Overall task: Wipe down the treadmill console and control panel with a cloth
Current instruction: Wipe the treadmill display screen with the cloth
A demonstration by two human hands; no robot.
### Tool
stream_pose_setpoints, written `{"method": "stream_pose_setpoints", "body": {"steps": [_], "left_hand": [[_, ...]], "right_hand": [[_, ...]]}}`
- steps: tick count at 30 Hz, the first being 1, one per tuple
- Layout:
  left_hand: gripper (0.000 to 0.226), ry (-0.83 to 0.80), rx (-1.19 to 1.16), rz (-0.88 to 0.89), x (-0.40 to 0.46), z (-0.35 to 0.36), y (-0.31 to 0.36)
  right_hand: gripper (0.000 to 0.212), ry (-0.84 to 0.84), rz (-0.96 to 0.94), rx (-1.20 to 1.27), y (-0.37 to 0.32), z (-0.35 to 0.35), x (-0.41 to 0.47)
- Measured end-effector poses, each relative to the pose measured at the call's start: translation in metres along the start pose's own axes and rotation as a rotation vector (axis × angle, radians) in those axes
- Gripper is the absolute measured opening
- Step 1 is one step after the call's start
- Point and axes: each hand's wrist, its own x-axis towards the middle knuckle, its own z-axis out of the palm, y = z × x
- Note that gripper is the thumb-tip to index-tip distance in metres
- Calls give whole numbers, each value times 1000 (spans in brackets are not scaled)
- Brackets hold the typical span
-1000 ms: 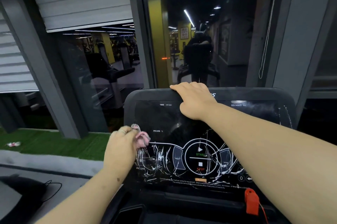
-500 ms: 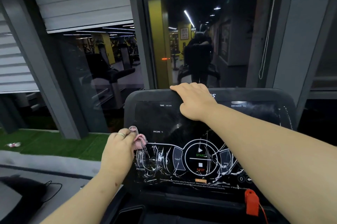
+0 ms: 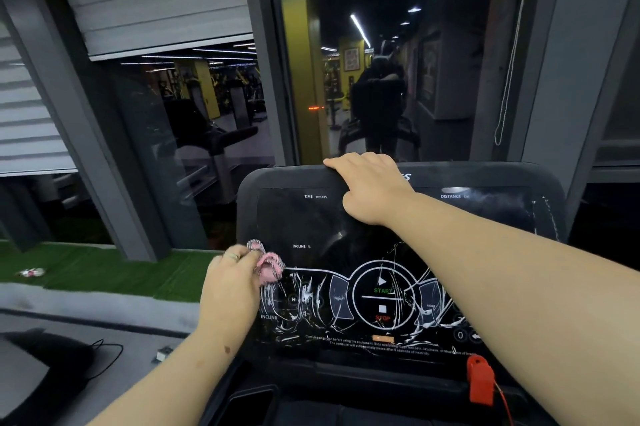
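Head view: treadmill console (image 3: 398,179) dead ahead, dark control panel (image 3: 311,217) cracked across lower half. Left hand (image 3: 230,282) at panel's left edge, fingers curled round bunched pink cloth (image 3: 268,266), cloth touching glass just beside INCLINE label. Right hand (image 3: 367,186) draped over console's top rim, fingers bent over edge, gripping it. Red safety clip (image 3: 479,380) with cord sits at lower right below panel. Green turf strip (image 3: 104,269) lies left, beyond console.
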Motion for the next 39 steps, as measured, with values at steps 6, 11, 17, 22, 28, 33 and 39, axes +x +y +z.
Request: {"method": "stream_pose_setpoints", "body": {"steps": [6,11,17,22,28,33,39], "left_hand": [[24,-67,-20,66,-28,2,-9],[19,22,-3,58,41,-25,13],[22,64,-27,16,29,-17,18],[31,-15,-67,13,-37,-1,9],[33,12,-155,-151,-25,-1,20],[31,26,-165,-167,-30,6,47],[38,-98,-181,2,-35,14,41]], "right_hand": [[75,1,6,0,0,0,0],[75,2,6,-5,-1,0,0],[75,1,2,-16,-1,0,-1],[74,-8,6,-15,-1,0,1],[75,0,9,-12,0,2,1],[75,8,10,-16,-1,2,1],[76,5,3,-10,-1,1,0]]}}
